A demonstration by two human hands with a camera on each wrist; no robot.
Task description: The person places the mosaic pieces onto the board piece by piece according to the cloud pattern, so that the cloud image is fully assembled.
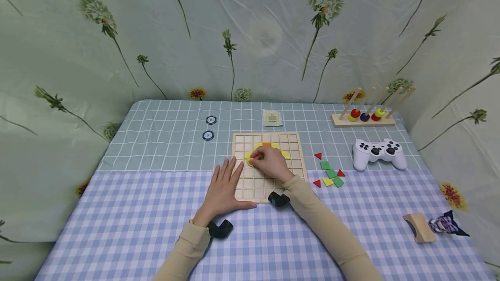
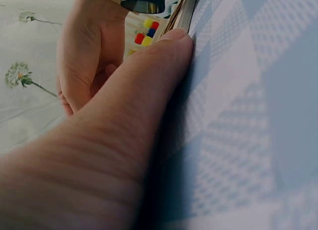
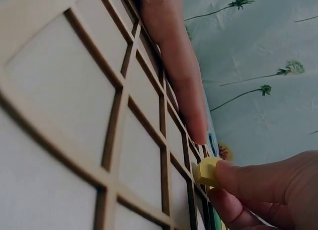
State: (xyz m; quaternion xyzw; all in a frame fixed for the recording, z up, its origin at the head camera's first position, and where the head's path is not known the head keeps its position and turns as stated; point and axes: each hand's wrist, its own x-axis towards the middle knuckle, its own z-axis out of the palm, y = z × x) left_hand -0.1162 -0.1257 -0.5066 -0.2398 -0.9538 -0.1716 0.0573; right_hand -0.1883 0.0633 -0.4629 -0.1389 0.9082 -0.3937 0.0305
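A wooden grid board point(image 1: 250, 194) lies in the middle of the table. My right hand point(image 1: 272, 164) is over it, pinching a small yellow block point(image 3: 207, 171) between thumb and fingers at the left part of the grid. An orange piece point(image 1: 266, 144) and several yellow pieces, one of them a yellow piece point(image 1: 286, 154) at the right, sit in cells around that hand, which partly hides them. With fingers spread and straight, my left hand point(image 1: 222, 194) rests along the board's left edge, its thumb by the near edge.
Right of the board lie green squares point(image 1: 331, 173), red triangles point(image 1: 318, 156) and a yellow piece point(image 1: 327, 181). A patterned card point(image 1: 272, 118) and two chips point(image 1: 208, 135) are farther back. A white game controller point(image 1: 379, 153), peg stand point(image 1: 363, 121), wooden block point(image 1: 419, 228) and small purple item point(image 1: 445, 223) stand right.
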